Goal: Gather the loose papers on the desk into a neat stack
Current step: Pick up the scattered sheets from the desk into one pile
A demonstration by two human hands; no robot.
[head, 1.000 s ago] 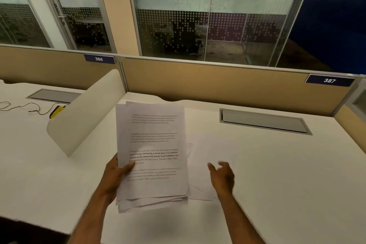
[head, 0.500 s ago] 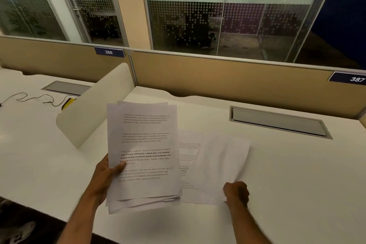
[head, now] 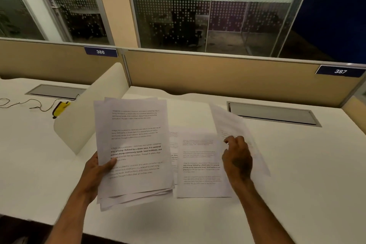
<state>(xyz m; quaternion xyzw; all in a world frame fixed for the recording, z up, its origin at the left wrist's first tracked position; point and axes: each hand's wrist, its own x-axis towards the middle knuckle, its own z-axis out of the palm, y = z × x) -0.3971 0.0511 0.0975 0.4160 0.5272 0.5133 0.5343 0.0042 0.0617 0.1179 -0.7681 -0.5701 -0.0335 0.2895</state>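
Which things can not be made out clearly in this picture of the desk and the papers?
- Head view: how many sheets the held stack has; its top page hides the rest.
- The sheet lying behind the stack: mostly covered by it.
- The lifted sheet in the right hand: motion blur, print unreadable.
- The yellow object: half hidden by the desk divider.

Open-plan office, numbered workstations

White desk (head: 297,164) with a cable hatch (head: 273,114); tan partition (head: 217,77) bearing seat tags 386 (head: 100,51) and 387 (head: 340,71); frosted, dot-patterned glass walls (head: 178,12) behind.
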